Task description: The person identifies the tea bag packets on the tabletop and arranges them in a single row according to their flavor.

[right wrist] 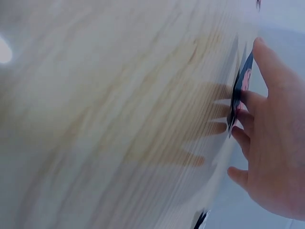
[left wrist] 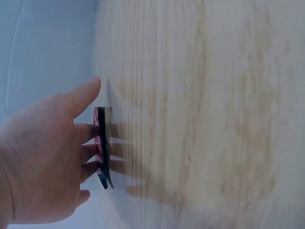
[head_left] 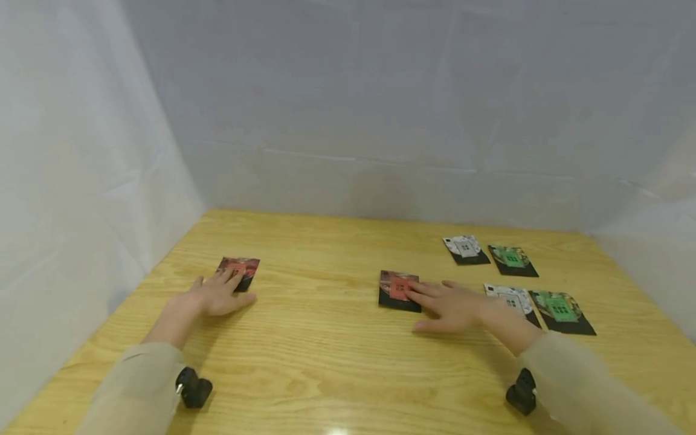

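Note:
On the left of the table lies a small red and black packet (head_left: 251, 266), with the outstretched fingers of my left hand (head_left: 212, 297) resting on it and the thumb spread to the side. A second red and black packet (head_left: 387, 290) lies flat near the middle. My right hand (head_left: 452, 307) reaches in from the right and touches its right part with extended fingertips. From the left wrist, the left packet (left wrist: 99, 148) shows edge-on under the fingertips. The right wrist view shows the other packet (right wrist: 237, 98) edge-on at the fingers. Neither hand curls round anything.
Right of my right hand lie a white and black packet (head_left: 466, 249) and a green packet (head_left: 513, 260) at the back. Nearer are another white packet (head_left: 513, 297), partly covered by my wrist, and another green packet (head_left: 562, 311). White sheeting (head_left: 348, 121) surrounds the wooden table (head_left: 304, 362).

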Available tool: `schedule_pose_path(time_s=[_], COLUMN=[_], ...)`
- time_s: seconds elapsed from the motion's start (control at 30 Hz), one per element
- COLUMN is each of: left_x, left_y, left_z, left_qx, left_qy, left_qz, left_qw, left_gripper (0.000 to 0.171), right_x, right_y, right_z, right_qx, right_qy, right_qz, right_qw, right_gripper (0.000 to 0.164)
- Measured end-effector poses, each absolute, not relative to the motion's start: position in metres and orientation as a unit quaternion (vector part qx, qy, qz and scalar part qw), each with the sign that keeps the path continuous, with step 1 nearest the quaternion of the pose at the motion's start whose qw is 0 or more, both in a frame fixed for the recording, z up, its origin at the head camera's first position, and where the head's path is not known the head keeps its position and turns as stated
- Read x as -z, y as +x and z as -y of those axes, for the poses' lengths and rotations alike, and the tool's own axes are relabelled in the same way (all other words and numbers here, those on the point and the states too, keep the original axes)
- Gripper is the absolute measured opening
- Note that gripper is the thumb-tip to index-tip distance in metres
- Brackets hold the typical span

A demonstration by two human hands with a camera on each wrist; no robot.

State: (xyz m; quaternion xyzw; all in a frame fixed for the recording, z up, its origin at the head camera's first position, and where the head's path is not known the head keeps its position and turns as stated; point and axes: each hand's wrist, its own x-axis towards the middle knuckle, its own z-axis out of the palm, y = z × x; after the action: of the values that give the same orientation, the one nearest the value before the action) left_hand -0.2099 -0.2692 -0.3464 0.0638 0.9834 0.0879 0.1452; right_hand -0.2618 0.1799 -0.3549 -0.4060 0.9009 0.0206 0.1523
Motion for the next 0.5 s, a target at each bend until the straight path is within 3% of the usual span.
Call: schedule_pose_path(time_s=[0.5], left_x=[0.347], left_y=[-0.208], left_z=[0.271], left_qx=[-0.093], left_qy=[0.066], left_qz=[-0.983], left_qw=[0.143], left_gripper=[0.084], right_x=[0.355], right_y=[-0.262], right_z=[-0.137], right_qx=[-0.062], right_qy=[-0.404], right_qz=[-0.901], right_qw=[0.146], right_gripper=[0.078])
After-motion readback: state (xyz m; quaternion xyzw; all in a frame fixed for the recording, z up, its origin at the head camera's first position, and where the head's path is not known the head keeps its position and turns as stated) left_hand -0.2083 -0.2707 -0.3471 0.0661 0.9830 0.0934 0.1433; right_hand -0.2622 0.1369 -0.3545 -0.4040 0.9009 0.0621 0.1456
